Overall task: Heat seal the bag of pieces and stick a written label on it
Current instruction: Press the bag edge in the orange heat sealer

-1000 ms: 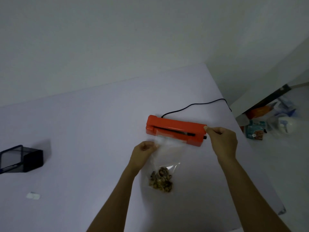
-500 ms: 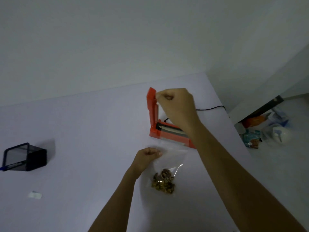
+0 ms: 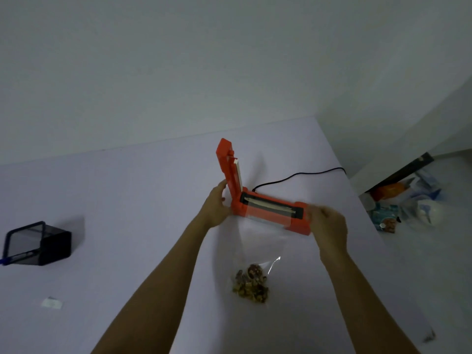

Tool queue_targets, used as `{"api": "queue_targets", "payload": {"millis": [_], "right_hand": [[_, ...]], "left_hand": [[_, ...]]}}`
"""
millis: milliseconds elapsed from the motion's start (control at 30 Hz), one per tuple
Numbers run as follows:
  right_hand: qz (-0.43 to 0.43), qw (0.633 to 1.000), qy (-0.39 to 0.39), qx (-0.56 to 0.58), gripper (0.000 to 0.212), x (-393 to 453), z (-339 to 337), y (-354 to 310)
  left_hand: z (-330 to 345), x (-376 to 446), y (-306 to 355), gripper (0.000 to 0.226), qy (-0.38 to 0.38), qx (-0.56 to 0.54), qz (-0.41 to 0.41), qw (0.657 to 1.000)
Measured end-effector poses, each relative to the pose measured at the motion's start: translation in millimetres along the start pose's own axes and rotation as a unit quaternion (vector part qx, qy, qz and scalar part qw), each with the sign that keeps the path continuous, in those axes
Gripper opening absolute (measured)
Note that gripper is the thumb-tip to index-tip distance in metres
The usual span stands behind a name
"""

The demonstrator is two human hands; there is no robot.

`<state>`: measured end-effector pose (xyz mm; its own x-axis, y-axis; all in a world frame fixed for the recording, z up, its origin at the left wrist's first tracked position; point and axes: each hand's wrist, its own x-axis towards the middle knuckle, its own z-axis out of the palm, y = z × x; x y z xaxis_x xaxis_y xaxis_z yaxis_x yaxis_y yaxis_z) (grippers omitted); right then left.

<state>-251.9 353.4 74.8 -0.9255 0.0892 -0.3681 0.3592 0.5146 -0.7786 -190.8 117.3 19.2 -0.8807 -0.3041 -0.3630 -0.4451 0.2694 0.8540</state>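
An orange heat sealer (image 3: 270,213) stands on the white table (image 3: 127,200) with its lid arm raised upright at the left end. A clear plastic bag (image 3: 258,241) lies in front of it, its open top edge laid over the sealing strip and brown pieces (image 3: 251,283) gathered at its bottom. My left hand (image 3: 215,208) holds the bag's top left corner by the sealer's hinge end. My right hand (image 3: 328,226), blurred, holds the top right corner at the sealer's right end.
A black mesh pen holder (image 3: 38,242) lies at the left with a blue pen tip showing. A small white label (image 3: 52,302) lies near the front left. The sealer's black cord (image 3: 298,175) runs off the right edge. Packets and clutter (image 3: 403,208) sit on the floor at right.
My right hand lifted the sealer's lid upright, let go, and came down to the bag's right corner. My left hand moved the bag's top up onto the sealing strip.
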Motion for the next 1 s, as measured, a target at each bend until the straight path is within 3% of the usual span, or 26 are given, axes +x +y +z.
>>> {"api": "queue_targets", "payload": {"millis": [100, 233, 333, 567, 733, 1000], "right_hand": [[0.163, 0.984, -0.067, 0.026, 0.032, 3.7, 1.8, 54.7], [0.207, 0.961, -0.157, 0.09, 0.032, 3.0, 20.7, 72.9], [0.192, 0.956, -0.183, 0.127, 0.027, 4.7, 31.5, 70.5], [0.129, 0.972, -0.135, 0.141, 0.018, 5.4, 38.9, 62.5], [0.093, 0.98, -0.108, 0.139, 0.012, 5.8, 41.5, 54.3], [-0.001, 0.996, -0.081, 0.046, 0.017, 7.1, 41.5, 31.2]], "left_hand": [[-2.9, 14.5, 3.1, 0.076, -0.072, 0.046, -0.014, 0.996], [-1.5, 23.9, -0.8, 0.07, -0.096, 0.089, -0.014, 0.991], [-0.4, 27.3, -0.1, 0.064, -0.081, 0.109, -0.004, 0.991], [3.9, 29.6, 1.0, 0.044, -0.107, 0.152, 0.026, 0.982], [2.0, 36.7, -2.2, 0.05, -0.108, 0.159, 0.025, 0.981], [4.4, 47.8, -17.3, 0.051, -0.111, 0.141, 0.007, 0.984]]}}
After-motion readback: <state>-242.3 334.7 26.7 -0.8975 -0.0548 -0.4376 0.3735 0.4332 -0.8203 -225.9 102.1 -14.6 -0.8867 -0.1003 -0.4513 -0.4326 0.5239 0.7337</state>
